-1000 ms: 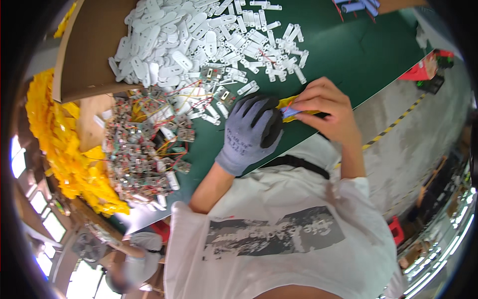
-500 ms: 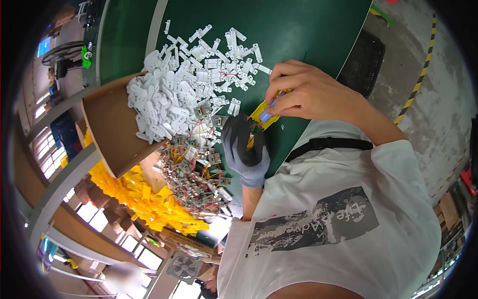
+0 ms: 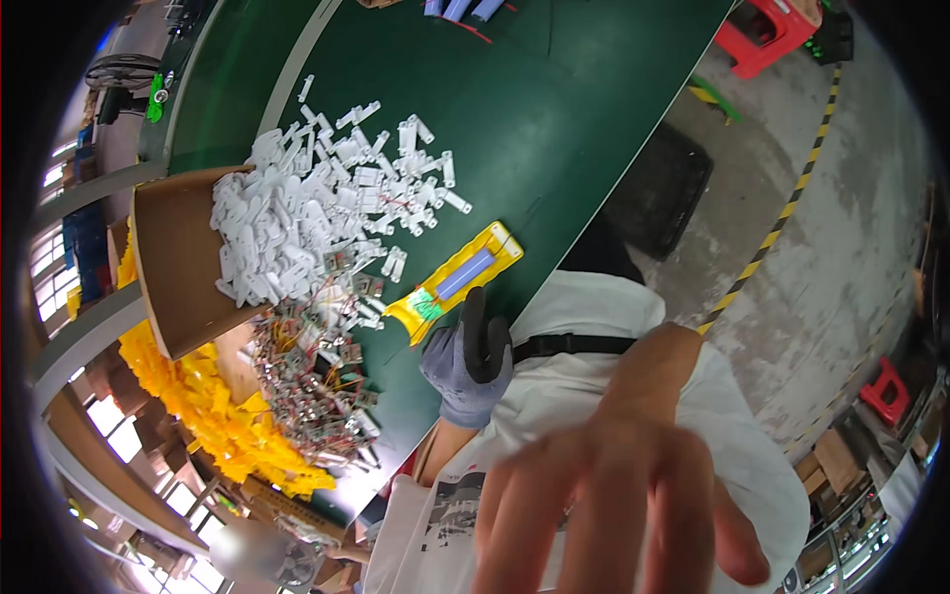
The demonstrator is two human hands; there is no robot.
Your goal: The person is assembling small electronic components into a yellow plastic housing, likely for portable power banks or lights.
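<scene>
On the green table lies a long yellow plastic housing, slanting up to the right. A blue-violet cylindrical battery cell sits in its middle, and a small green circuit board with thin wires lies near its lower-left end. My left hand, in a grey glove with dark coating, is closed just below the housing, its fingertips by the edge beside the cell. Whatever its curled fingers may hold is hidden. Large and close to the camera, my bare right hand has its fingers spread, holding nothing.
White plastic parts spill from a cardboard box at the left. Below them are wired metal components and yellow housings. More blue cells lie at the far edge. A red stool and black crate stand on the floor.
My right hand has let go of the blue cell and swung down toward the camera. The yellow housing now rests on the table with the cell inside. The whole view has shifted.
</scene>
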